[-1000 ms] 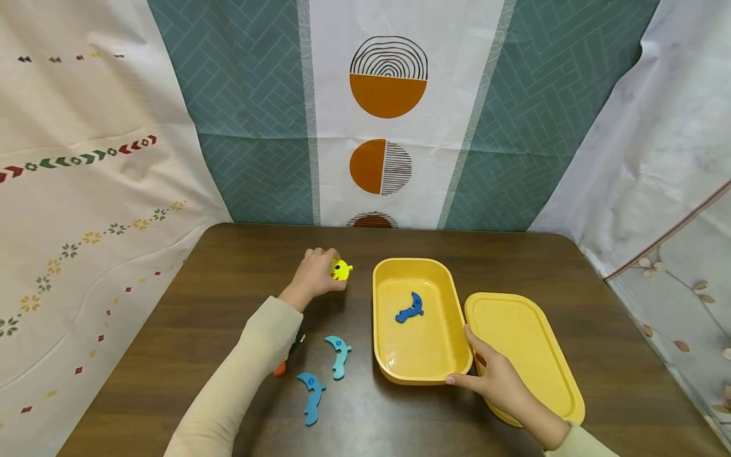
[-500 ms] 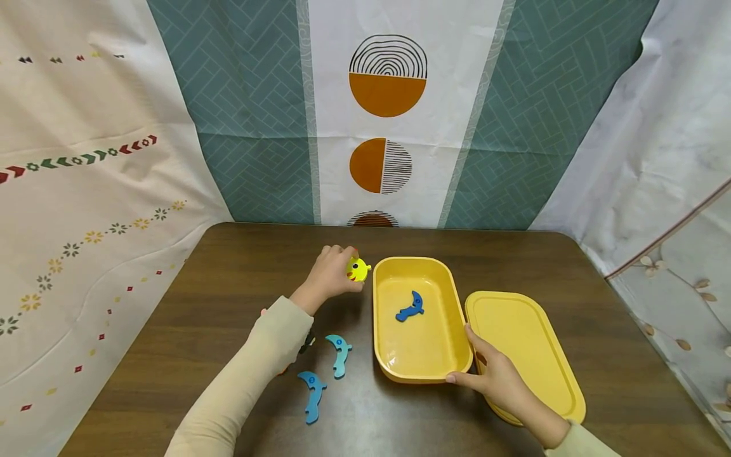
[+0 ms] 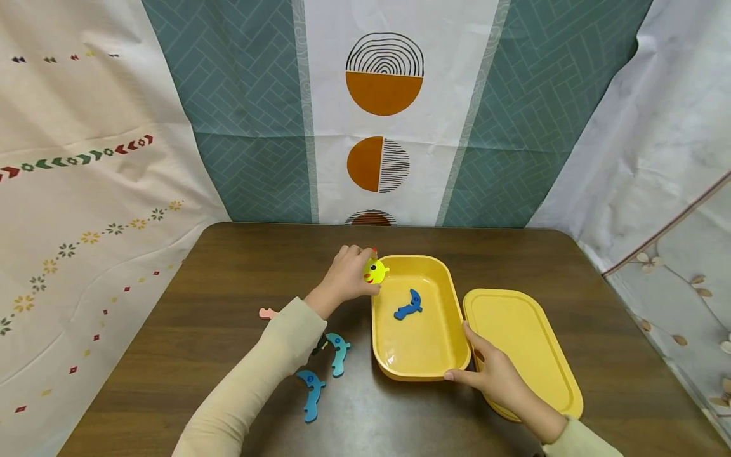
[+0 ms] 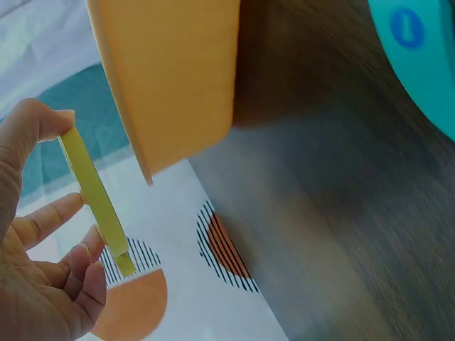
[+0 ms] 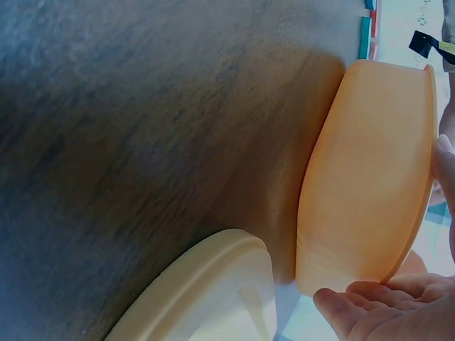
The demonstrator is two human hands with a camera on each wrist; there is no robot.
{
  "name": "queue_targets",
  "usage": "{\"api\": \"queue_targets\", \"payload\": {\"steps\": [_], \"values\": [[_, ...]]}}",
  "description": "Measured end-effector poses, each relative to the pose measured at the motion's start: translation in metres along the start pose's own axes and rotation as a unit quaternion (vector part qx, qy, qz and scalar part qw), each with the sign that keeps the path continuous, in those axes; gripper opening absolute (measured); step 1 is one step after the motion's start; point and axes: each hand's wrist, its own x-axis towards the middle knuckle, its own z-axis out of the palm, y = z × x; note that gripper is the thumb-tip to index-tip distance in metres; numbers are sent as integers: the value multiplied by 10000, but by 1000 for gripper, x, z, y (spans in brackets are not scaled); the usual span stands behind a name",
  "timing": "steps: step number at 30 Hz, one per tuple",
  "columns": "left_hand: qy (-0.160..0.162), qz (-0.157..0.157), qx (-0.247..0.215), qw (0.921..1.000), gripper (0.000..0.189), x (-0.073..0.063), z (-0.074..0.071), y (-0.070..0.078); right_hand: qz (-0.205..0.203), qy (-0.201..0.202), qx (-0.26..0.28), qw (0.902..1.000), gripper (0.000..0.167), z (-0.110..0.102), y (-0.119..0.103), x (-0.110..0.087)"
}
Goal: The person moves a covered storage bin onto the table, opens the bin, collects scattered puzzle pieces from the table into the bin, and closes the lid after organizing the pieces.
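In the head view my left hand (image 3: pixel 347 274) pinches a flat yellow chick-faced piece (image 3: pixel 375 271) at the left rim of a yellow box (image 3: pixel 422 355). The left wrist view shows that piece edge-on (image 4: pixel 98 199), between thumb and fingers, beside the box wall (image 4: pixel 170 78). A dark blue curved piece (image 3: pixel 408 306) lies inside the box. My right hand (image 3: pixel 495 376) grips the box at its front right corner, thumb on the near side and fingers along the right side. Left of the box lie a teal curved piece (image 3: pixel 339 355) and a light blue one (image 3: pixel 311 395).
A yellow lid (image 3: pixel 522 349) lies right of the box, under my right hand. A pink piece (image 3: pixel 267 313) and a dark piece (image 3: pixel 320 344) are partly hidden by my left sleeve (image 3: pixel 257 374). Patterned cloth (image 3: pixel 251 114) hangs behind the brown table (image 3: pixel 228 273).
My left hand has moved right with the yellow chick-faced piece, from left of the box to its rim. A pink piece has come into view behind the sleeve. My right hand stays put.
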Motion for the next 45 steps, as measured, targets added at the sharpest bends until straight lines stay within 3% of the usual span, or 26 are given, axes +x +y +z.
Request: {"api": "queue_targets", "payload": {"steps": [11,24,36,45], "values": [[-244,300,-162,9991,61,9,6,22,64,-75,42,9999,95,-2,-1,0],[-356,765,-184,9963,54,15,20,34,159,-144,-7,9998,94,0,1,2],[-778,729,140,9942,55,23,37,31,4,-22,-11,10000,93,0,3,0],[-939,993,515,9893,54,28,43,27,-129,53,-72,9999,93,-1,3,0]]}}
